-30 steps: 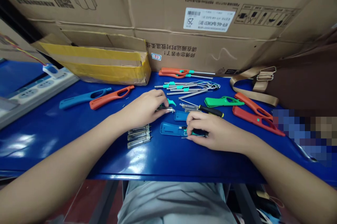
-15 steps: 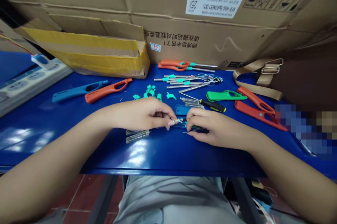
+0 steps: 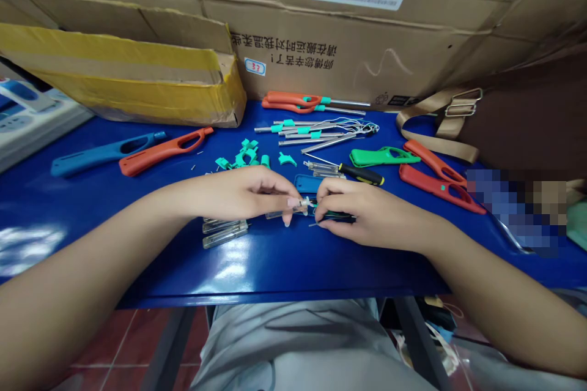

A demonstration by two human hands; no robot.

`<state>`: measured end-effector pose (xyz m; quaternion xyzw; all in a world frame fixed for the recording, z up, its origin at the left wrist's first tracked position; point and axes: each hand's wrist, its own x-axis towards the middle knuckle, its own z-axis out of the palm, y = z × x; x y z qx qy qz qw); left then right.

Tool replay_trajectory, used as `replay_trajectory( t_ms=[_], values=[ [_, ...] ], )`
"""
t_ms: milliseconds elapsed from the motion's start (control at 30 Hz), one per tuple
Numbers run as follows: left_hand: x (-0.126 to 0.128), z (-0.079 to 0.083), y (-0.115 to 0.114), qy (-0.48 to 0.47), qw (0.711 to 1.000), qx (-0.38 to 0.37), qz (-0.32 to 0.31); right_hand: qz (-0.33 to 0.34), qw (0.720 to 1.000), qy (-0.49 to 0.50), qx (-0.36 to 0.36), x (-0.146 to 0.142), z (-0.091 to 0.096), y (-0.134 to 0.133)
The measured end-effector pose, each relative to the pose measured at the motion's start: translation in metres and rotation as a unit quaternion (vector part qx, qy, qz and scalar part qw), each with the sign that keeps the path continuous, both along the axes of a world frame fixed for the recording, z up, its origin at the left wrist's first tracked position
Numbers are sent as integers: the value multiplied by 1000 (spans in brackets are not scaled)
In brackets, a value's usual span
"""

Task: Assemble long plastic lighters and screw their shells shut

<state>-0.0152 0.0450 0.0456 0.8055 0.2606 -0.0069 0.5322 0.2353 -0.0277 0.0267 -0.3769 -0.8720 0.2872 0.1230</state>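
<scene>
My left hand (image 3: 257, 195) pinches a small clear gas cylinder (image 3: 298, 206) by its metal tip, low over the blue table (image 3: 275, 262). My right hand (image 3: 362, 213) meets it fingertip to fingertip and grips a blue lighter shell half (image 3: 332, 216) with a thin green part and wire in it. A second blue shell piece (image 3: 306, 183) lies just behind both hands. Several more clear cylinders (image 3: 224, 232) lie under my left wrist.
Behind the hands lie small teal triggers (image 3: 243, 157), metal tubes with teal collars (image 3: 316, 133), a black screwdriver (image 3: 360, 175), a green handle (image 3: 383, 156), red handles (image 3: 438, 183) and blue and orange handles (image 3: 132, 152). Cardboard boxes (image 3: 348, 54) wall the back. A brown bag strap (image 3: 440, 128) is right.
My left hand came back from the far parts with a cylinder and brought it to my right hand's shell. The view shifted down and left.
</scene>
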Motion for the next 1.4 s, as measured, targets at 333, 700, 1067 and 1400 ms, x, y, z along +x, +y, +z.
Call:
replay_trajectory(
  t_ms=[333,700,1067,1400],
  values=[
    [-1,-3,3,-12,999,-15,33,-48,994,44,-86,0,8,4],
    [1,-4,-2,5,998,-53,34,-177,876,190,-406,1,12,9],
    [5,-9,-4,-7,998,-56,24,-164,897,173,-373,-2,8,9],
    [7,-8,-5,-2,998,-49,27,-158,903,159,-365,-2,8,9]
  ],
)
